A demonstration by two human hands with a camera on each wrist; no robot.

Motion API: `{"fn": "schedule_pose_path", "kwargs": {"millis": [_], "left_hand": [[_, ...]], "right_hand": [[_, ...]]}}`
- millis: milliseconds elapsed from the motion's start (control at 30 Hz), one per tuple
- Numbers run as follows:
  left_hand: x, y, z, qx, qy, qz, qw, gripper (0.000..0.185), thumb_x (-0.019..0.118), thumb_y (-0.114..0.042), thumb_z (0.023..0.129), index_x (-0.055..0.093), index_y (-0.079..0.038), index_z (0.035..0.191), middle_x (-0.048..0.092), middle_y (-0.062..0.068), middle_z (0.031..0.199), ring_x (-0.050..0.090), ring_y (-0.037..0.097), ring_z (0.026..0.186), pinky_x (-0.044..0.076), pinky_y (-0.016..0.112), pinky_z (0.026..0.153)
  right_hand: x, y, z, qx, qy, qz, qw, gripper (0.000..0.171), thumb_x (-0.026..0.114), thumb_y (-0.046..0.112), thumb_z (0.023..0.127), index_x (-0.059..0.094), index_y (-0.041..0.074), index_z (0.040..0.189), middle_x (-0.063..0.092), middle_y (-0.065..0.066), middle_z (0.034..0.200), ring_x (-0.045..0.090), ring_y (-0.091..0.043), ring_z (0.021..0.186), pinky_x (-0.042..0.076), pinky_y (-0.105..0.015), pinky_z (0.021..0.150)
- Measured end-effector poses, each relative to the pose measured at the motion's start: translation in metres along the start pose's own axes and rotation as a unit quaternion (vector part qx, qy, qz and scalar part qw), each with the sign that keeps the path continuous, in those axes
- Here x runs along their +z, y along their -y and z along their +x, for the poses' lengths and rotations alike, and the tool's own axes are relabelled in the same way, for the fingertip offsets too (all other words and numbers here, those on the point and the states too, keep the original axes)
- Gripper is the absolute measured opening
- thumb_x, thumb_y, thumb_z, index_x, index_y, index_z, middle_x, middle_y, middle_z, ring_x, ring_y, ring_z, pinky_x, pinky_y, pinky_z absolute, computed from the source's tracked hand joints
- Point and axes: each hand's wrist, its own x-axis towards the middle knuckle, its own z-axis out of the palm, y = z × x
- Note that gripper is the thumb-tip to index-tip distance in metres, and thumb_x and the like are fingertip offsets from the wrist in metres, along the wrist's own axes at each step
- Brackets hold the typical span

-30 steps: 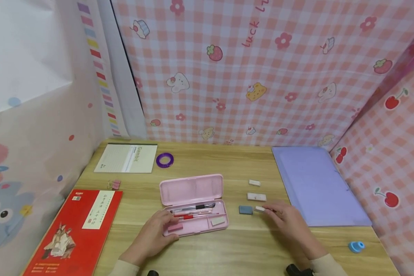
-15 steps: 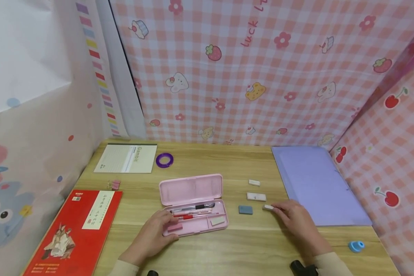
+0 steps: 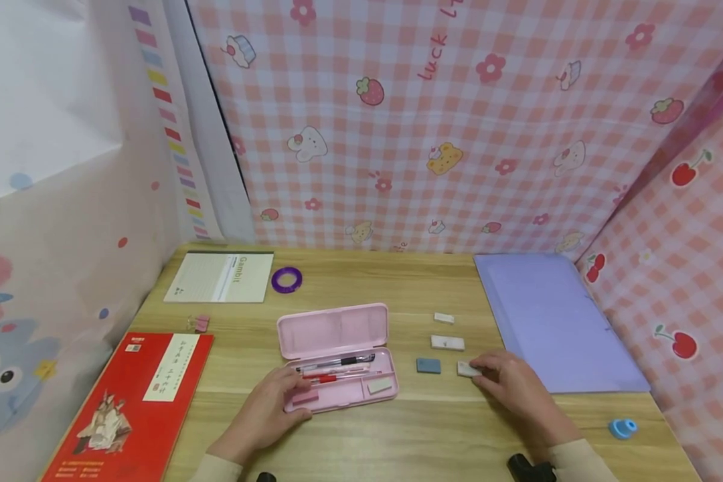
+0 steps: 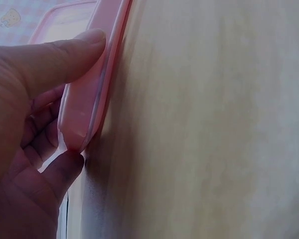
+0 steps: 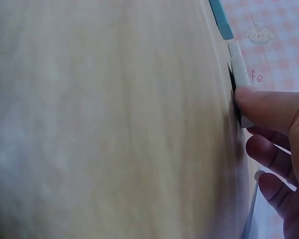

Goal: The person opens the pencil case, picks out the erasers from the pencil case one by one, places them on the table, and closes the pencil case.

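An open pink pencil case (image 3: 333, 331) lies mid-table with a black pen (image 3: 337, 363), a red pen (image 3: 322, 378) and small erasers inside. My left hand (image 3: 295, 395) grips its front left corner; in the left wrist view the thumb (image 4: 55, 59) lies along the case edge (image 4: 84, 109) and the fingers curl under it. My right hand (image 3: 478, 371) pinches a small white eraser (image 3: 466, 369) on the table right of the case. In the right wrist view the thumb (image 5: 269, 109) presses that eraser (image 5: 239, 74).
A blue-grey eraser (image 3: 428, 365) and two more white erasers (image 3: 448, 343) lie between case and hand. A purple folder (image 3: 548, 321) sits on the right, a blue sharpener (image 3: 622, 428) near the front right. A red book (image 3: 129, 402), notebook (image 3: 219, 276) and purple tape ring (image 3: 286, 279) lie on the left.
My right hand has drawn the small white eraser to the right, away from the blue-grey eraser, and slightly nearer to me. The left hand has stayed on the pencil case.
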Motion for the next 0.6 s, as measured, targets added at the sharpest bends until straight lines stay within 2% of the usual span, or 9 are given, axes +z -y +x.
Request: {"fn": "schedule_pose_path", "kwargs": {"millis": [200, 600], "left_hand": [[-0.0001, 0.0007, -0.0004, -0.004, 0.004, -0.001, 1.0, 0.038, 0.085, -0.023, 0.07, 0.069, -0.015, 0.105, 0.06, -0.002, 0.116, 0.053, 0.016, 0.111, 0.045, 0.043, 0.099], [-0.0003, 0.0002, -0.0002, -0.004, 0.002, 0.0, 1.0, 0.039, 0.086, -0.022, 0.069, 0.07, -0.015, 0.104, 0.061, -0.003, 0.113, 0.053, 0.015, 0.109, 0.045, 0.043, 0.098]], "right_hand": [[0.0016, -0.0011, 0.0004, 0.007, 0.01, 0.017, 1.0, 0.025, 0.084, 0.013, 0.072, 0.074, 0.017, 0.094, 0.064, 0.009, 0.094, 0.06, -0.008, 0.085, 0.055, -0.031, 0.073], [0.0016, -0.0022, -0.0004, 0.008, 0.007, 0.026, 1.0, 0.025, 0.085, 0.015, 0.071, 0.073, 0.018, 0.093, 0.065, 0.009, 0.094, 0.061, -0.01, 0.087, 0.054, -0.034, 0.076]]}}
